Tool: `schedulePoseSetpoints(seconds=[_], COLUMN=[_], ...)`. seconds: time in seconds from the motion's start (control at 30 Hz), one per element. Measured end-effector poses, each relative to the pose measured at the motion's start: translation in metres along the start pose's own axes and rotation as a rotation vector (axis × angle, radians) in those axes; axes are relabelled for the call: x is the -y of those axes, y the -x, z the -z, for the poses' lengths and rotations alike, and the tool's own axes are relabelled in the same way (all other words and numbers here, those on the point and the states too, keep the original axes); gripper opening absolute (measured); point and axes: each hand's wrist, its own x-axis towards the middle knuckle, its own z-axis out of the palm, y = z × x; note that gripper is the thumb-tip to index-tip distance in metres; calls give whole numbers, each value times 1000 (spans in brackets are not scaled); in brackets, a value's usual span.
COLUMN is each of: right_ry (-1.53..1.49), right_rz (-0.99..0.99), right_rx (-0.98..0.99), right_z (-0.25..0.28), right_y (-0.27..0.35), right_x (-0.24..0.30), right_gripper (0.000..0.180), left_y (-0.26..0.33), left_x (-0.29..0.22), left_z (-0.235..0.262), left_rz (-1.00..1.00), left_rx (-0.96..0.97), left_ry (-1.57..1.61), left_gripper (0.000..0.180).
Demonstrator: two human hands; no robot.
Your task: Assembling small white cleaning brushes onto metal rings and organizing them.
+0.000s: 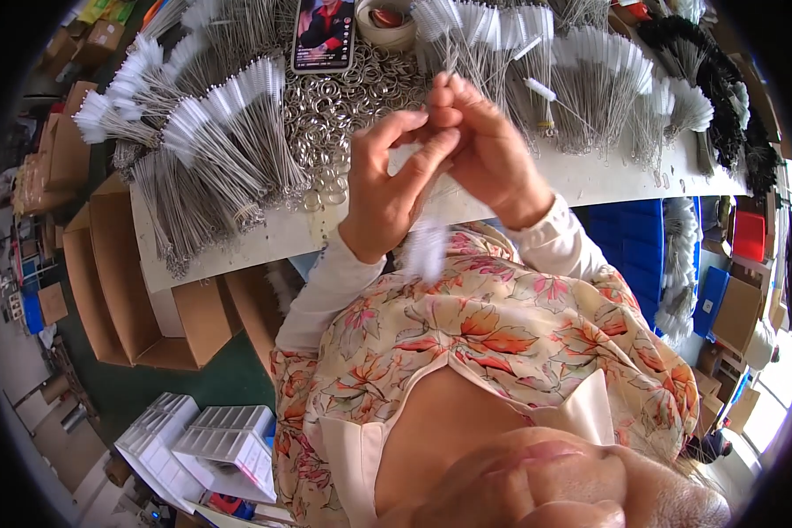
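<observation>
Over the near edge of the table, my two hands meet with their fingertips together. My left hand (385, 180) is closed, thumb against fingers, around the thin wire handle of a brush. The white bristle end of this wire-handled brush (426, 252) hangs blurred below my hands, in front of the floral clothing; I cannot tell whether it is one or more. My right hand (499, 163) pinches at the far wire end, and its fingers hide most of it. Beyond my hands lies a pile of metal rings (339, 128).
Bundles of white-bristled wire brushes (224, 119) cover the left of the white table (607, 187), with more brush bundles (594, 75) on the right and black brushes (708, 75) past them. A phone (324, 37) and a tape roll (387, 35) stand behind the rings. Cardboard boxes (119, 282) sit lower left.
</observation>
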Motion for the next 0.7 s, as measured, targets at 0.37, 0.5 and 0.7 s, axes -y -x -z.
schedulePoseSetpoints(seconds=[0.37,0.5,0.7], right_ry=[1343,1273,825], right_rz=[33,-133,-599], right_rx=[282,290,283], right_z=[-20,-11,2], right_y=[25,34,45], right_x=[9,22,25], right_gripper=[12,15,20], left_y=[-18,-9,9], left_x=[-1,3,-12], left_z=[25,43,27], left_rz=[365,226,284], left_rx=[234,248,167], left_ry=[842,402,705], left_gripper=[85,25,17])
